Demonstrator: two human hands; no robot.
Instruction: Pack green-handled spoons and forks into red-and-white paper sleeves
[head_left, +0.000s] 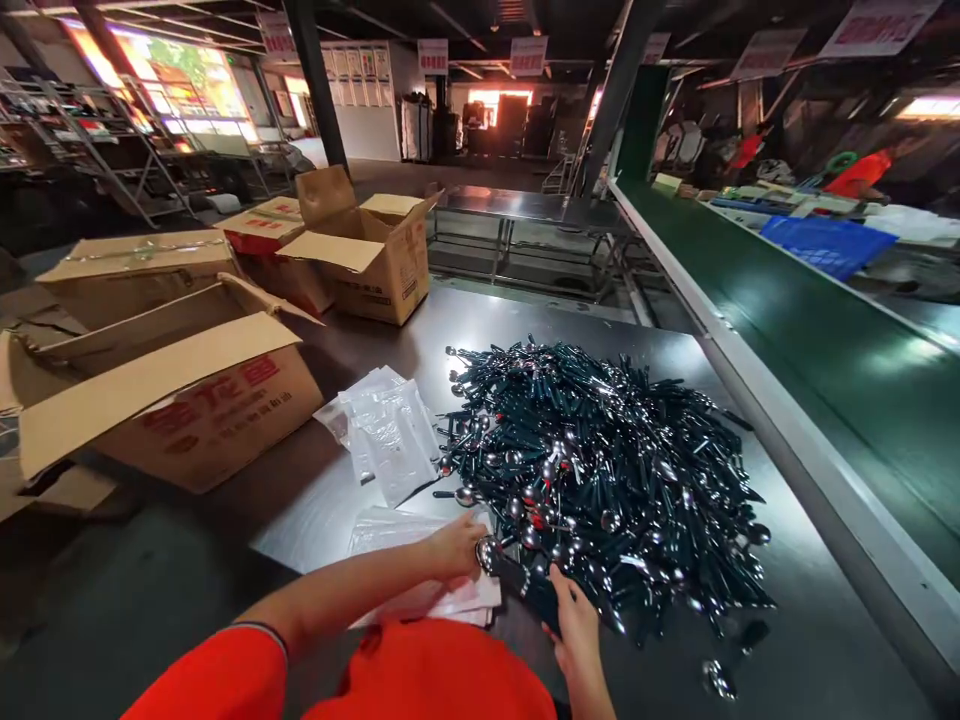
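Observation:
My right hand point(576, 622) is closed around the dark handles of a bundle of spoons point(534, 592). Their shiny bowl ends point left, toward my left hand point(454, 550). That hand is closed at the edge of a clear plastic bag point(486, 518), right beside the spoon bowls; its fingertips are partly hidden. Beneath my left forearm lies a stack of flat plastic bags point(375, 530). A large heap of dark-handled spoons point(600, 450) spreads over the table just beyond my right hand, with a few red bits among them.
More white plastic bags point(397, 435) lie left of the heap on the metal table point(300, 525). Open cardboard boxes point(217, 420) point(382, 260) stand at the left and back. A green conveyor belt point(810, 340) runs along the right. Stray spoons point(720, 680) lie near the front right.

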